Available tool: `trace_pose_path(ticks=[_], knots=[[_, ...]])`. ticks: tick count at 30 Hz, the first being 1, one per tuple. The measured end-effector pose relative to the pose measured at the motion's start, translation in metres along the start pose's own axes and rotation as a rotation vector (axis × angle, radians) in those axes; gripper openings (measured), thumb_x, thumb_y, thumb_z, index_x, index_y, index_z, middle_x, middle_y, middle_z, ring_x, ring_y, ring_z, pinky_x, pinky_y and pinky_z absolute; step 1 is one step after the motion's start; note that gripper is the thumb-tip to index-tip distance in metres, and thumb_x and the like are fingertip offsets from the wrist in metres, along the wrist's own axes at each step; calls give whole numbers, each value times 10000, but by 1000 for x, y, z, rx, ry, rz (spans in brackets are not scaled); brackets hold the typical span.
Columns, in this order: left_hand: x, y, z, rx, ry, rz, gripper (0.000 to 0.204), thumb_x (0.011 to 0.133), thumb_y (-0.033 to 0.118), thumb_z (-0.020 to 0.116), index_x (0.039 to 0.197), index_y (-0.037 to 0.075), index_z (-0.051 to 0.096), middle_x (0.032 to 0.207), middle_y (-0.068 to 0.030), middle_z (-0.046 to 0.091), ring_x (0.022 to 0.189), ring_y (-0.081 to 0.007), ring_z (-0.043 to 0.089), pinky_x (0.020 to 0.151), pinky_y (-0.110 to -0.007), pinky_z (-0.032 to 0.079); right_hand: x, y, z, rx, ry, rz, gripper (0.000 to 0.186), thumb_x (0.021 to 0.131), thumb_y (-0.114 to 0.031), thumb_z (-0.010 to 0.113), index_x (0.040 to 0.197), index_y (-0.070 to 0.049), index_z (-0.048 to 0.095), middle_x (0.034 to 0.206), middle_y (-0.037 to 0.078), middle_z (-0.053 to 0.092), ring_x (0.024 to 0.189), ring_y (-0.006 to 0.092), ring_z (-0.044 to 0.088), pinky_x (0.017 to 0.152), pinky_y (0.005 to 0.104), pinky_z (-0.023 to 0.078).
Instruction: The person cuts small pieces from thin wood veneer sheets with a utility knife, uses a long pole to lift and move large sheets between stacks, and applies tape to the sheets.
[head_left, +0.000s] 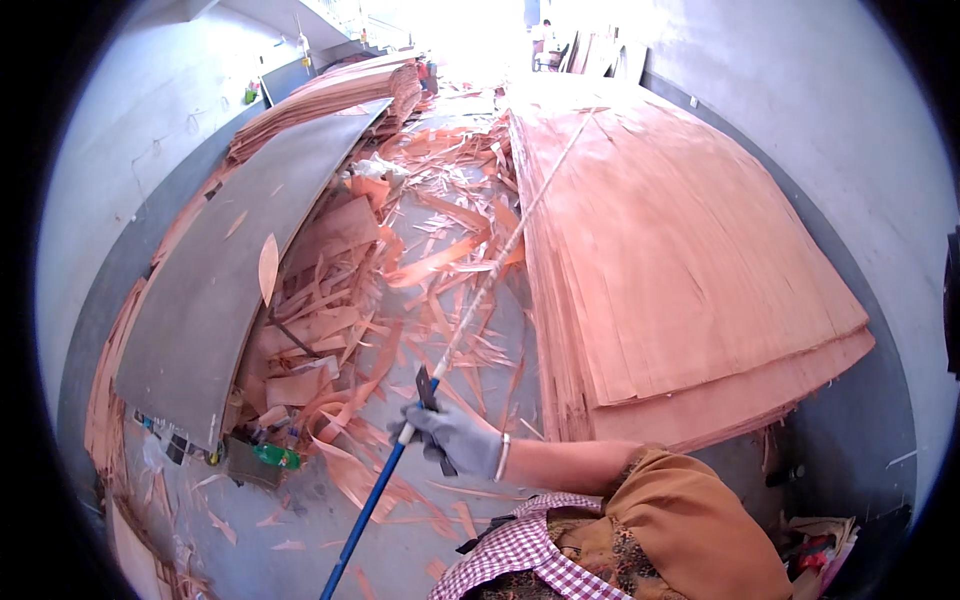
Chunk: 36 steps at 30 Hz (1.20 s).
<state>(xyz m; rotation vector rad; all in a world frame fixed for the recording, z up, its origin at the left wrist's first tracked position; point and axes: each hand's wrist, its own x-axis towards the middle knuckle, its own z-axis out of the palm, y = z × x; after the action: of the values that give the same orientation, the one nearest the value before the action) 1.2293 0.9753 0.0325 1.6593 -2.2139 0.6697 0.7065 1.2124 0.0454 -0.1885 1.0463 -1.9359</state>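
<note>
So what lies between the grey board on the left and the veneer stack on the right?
In the head view, loose veneer strips litter the grey floor between them; the blue-and-white pole crosses in front of that stretch.

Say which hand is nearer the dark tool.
Right. The gloved right hand holds the dark tool against its palm side, along with the pole. The left hand is out of view, so its place can't be told.
</note>
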Motion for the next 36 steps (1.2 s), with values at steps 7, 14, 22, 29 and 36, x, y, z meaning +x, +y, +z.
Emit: trace_pose_path(ticks=[7, 14, 22, 29, 36], knots=[[-3, 43, -22, -144, 67, 9, 266, 672, 217, 677, 919, 120, 686, 909, -131, 657, 848, -297, 609, 711, -431, 456, 8, 37, 45, 122, -86, 234, 248, 939, -292, 499, 1086, -92, 499, 986, 53, 648, 470, 51, 455, 365, 205, 310], [-4, 102, -20, -306, 53, 104, 239, 684, 212, 671, 899, 107, 687, 895, -136, 657, 831, -299, 606, 694, -432, 449, 69, -51, -10, -220, -127, -66, 193, 916, -270, 523, 978, -88, 540, 887, 75, 660, 620, 73, 574, 398, 209, 348], [-17, 123, -18, -331, -4, 98, 213, 698, 207, 666, 877, 94, 689, 880, -141, 656, 813, -300, 603, 677, -432, 441, 86, 32, -76, -446, -140, 240, 202, 883, -283, 551, 959, -100, 512, 849, 67, 657, 618, 78, 584, 372, 190, 307], [-30, 129, -11, -336, -73, 52, 194, 709, 202, 661, 858, 82, 691, 867, -145, 656, 797, -302, 600, 662, -432, 434, 44, 5, -81, -273, 87, 135, 176, 900, -268, 517, 975, -110, 501, 885, 73, 660, 520, 85, 519, 342, 210, 301], [-55, 119, 0, -276, -178, -51, 178, 721, 197, 656, 839, 70, 692, 854, -149, 655, 781, -303, 597, 647, -432, 428, 71, -82, -122, -157, 32, 72, 253, 910, -247, 478, 947, -41, 621, 854, 90, 674, 589, 101, 570, 419, 226, 372]])
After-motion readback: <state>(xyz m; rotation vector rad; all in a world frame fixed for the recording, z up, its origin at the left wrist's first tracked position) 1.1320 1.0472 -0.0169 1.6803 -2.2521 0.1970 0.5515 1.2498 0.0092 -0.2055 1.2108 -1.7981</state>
